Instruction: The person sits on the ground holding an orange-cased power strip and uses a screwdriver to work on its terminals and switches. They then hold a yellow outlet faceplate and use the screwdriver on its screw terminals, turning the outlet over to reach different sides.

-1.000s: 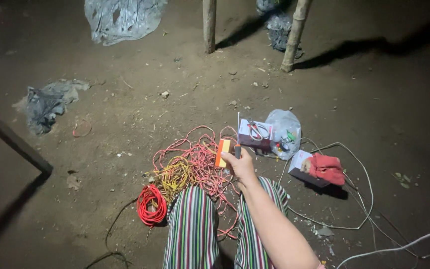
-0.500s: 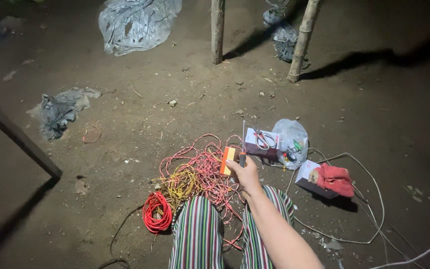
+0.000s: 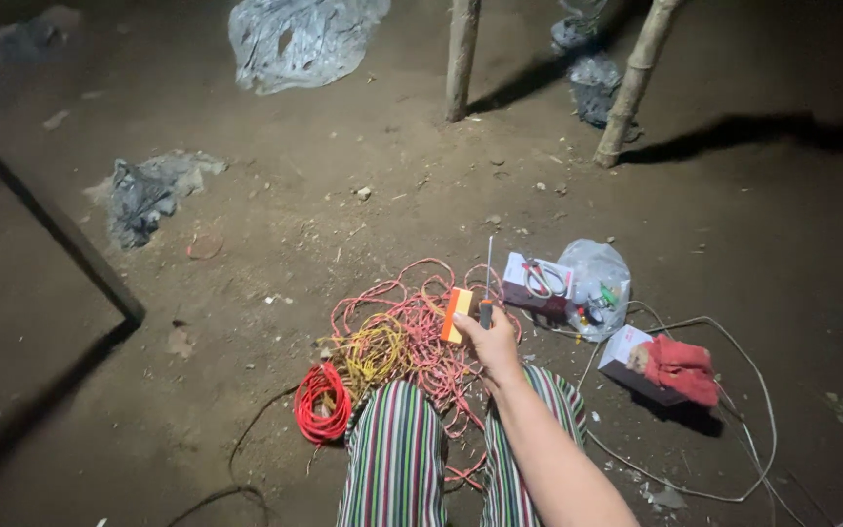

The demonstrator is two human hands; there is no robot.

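Above the wire tangle (image 3: 412, 337) on the floor, the right hand (image 3: 493, 344) is gripping a screwdriver (image 3: 487, 283) and orange block (image 3: 457, 314), shaft pointing away, left hand unseen.

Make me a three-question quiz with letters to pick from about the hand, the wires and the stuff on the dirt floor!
1. Where is the neat red wire coil?
A. Beside the striped trouser leg, on the ground
B. Hanging on a wooden pole
C. Inside the plastic bag

2. What colour is the small flat tool in the right hand?
A. Blue
B. Orange
C. Green

3. What state is the right hand in?
A. Flat and empty
B. Out of sight
C. Closed around tools

Answers: 1 A, the coil lies on the dirt next to the leg. 2 B, it shows bright orange above the fingers. 3 C, its grip holds the orange tool and a thin screwdriver that points up.
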